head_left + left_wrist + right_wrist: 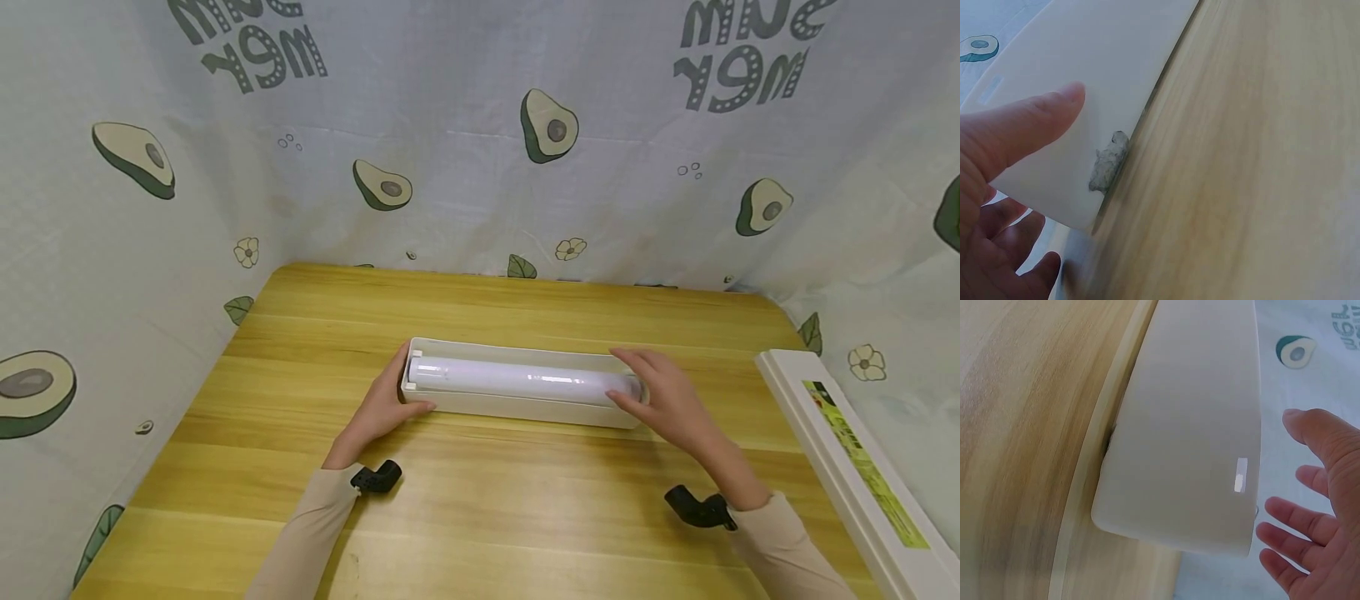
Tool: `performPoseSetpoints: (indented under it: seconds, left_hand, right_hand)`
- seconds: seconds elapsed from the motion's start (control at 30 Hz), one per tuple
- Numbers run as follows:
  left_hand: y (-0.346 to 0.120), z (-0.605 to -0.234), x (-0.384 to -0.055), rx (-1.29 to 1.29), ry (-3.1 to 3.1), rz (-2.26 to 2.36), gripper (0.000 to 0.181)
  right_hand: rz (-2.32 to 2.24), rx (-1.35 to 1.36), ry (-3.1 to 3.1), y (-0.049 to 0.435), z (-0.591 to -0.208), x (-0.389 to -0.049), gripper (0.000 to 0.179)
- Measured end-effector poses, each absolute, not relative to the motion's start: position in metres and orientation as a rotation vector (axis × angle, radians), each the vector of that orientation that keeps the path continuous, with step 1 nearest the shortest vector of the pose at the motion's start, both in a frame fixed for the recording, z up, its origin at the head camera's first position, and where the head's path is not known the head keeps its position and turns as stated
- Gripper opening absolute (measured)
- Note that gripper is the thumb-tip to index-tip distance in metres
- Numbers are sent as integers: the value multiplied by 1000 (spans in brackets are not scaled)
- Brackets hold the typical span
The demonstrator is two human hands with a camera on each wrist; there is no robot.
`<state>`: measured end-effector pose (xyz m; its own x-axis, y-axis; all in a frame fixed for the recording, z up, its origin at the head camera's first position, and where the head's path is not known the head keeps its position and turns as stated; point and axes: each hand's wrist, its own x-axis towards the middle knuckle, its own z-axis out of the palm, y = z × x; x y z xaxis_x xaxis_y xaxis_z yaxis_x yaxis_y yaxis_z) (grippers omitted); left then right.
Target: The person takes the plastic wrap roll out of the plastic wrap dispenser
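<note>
A long white cling film dispenser box (517,405) lies on the table with its top uncovered. Inside it lies a shiny roll of cling film (495,377), running nearly the full length. My left hand (384,402) grips the box's left end, thumb on the front wall and fingers round the end. In the left wrist view, a grey lump (1110,162) of putty-like stuff sticks to the wall's lower edge below the thumb. Over the box's right end, my right hand (670,402) is spread beside the roll's end, its thumb and fingers apart.
A long white lid (806,396) with a green and yellow label (862,458) lies at the table's right edge. Avocado-print cloth (465,125) hangs behind and on both sides of the wooden table (495,517). Black wrist cameras (378,477) sit on both sleeves.
</note>
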<state>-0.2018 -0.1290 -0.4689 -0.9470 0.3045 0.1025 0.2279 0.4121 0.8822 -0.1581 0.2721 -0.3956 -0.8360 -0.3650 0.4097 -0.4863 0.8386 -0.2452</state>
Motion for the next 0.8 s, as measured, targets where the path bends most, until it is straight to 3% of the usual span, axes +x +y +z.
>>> performPoseSetpoints:
  seconds: [0.8]
  left_hand:
    - [-128,-467,-202,510,2562,1607,105]
  right_hand:
    - [530,780,-2738,265,-398,-165,57]
